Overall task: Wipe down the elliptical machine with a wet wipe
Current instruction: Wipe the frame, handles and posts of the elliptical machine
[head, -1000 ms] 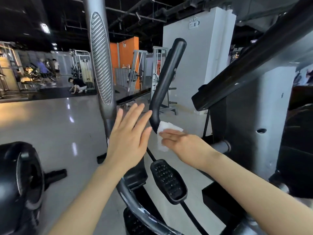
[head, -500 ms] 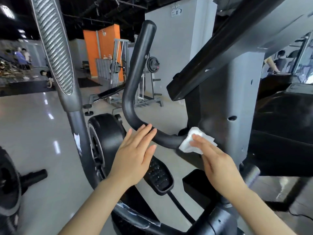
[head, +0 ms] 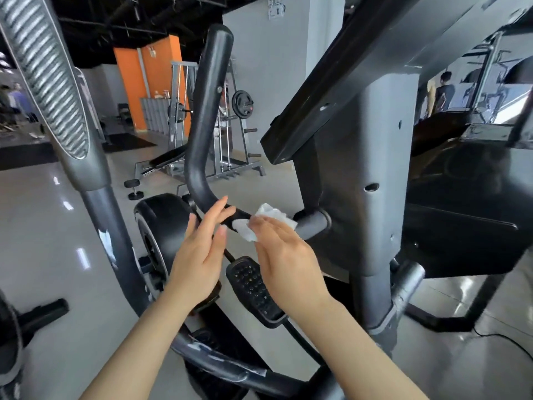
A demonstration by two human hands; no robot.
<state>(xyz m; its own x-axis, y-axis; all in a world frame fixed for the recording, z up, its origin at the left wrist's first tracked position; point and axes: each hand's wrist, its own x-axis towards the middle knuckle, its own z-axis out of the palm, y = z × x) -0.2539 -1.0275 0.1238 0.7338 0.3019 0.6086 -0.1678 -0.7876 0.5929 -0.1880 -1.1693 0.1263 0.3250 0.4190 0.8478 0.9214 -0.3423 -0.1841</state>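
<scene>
The right hand [head: 284, 249] presses the white wet wipe [head: 259, 223] with straight fingers onto the curved black handlebar [head: 202, 134] of the elliptical machine [head: 357, 197]. The left hand [head: 202, 249] is open, fingertips near the bar.

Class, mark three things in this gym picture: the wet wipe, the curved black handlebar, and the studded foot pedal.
wet wipe [head: 266, 219], head view, on its crumpled white middle.
curved black handlebar [head: 199, 145], head view, on its upright tube.
studded foot pedal [head: 252, 287], head view, on its dotted face.
</scene>
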